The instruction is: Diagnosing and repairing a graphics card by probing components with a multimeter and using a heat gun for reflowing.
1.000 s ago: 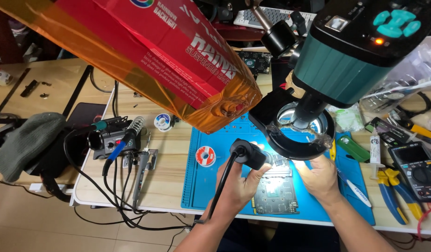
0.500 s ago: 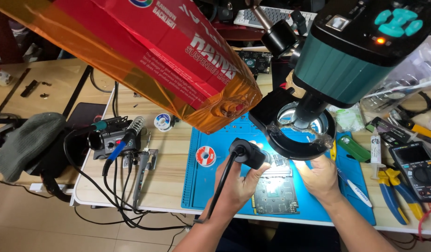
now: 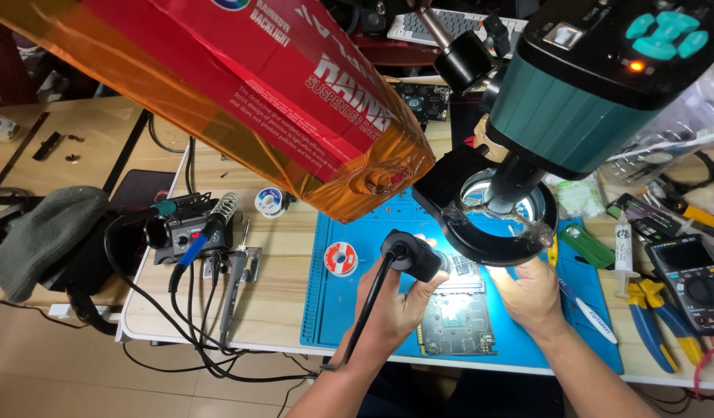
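Holding the black hot-air wand (image 3: 409, 255) in my left hand (image 3: 395, 298), I keep my fingers wrapped firmly round its handle, with its cable (image 3: 364, 310) trailing down past my wrist toward the bench edge. The wand's front end points to the right, toward the lit spot under the ring light (image 3: 492, 224) of the microscope (image 3: 573, 93). The circuit board (image 3: 457, 317) lies flat on the blue mat (image 3: 333, 310), just right of my left hand and below the wand.

My right hand (image 3: 531, 290) rests on the mat at the board's right edge, fingers curled; I cannot tell whether it pinches a small tool, since the glare hides the fingertips.

To do this well, I judge that the wand should stay above the board without touching it, steady and aimed only at the bright patch. My left wrist looks unsupported, so bracing the forearm on the bench edge would calm any shake. The cable hangs free, and I should keep it off the board. The right hand should stay clear of the hot stream. A roll of tape (image 3: 342, 258) sits left of my left hand, safely apart.
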